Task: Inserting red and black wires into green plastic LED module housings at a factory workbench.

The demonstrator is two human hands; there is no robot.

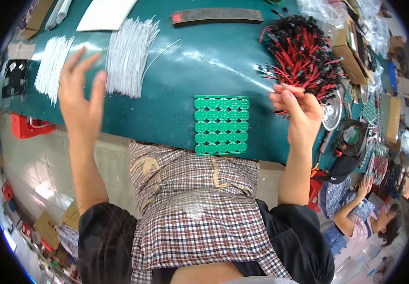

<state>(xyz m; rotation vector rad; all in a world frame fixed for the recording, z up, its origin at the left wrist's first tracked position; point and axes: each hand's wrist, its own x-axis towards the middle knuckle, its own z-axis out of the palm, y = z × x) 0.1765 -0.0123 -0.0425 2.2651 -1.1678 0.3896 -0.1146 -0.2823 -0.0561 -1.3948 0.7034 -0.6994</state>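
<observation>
Head view: we have a white wire bundle (53,66) leftmost, our left hand (79,106) spread wide (blurred, seemingly empty), then a second bundle (131,61), likely placed for easy reach. Our green board panel (222,126) lies flat by the table's (166,109) near edge, presumably for access. Our right hand (301,111) pinches narrowly beside red-and-black leads (301,57); on what, we cannot tell.

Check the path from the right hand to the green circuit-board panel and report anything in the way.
Nothing visible stands between the right hand and the green circuit-board panel; tabletop shows there. The red-and-black wire pile lies mostly beyond the fingers, off that path.
</observation>
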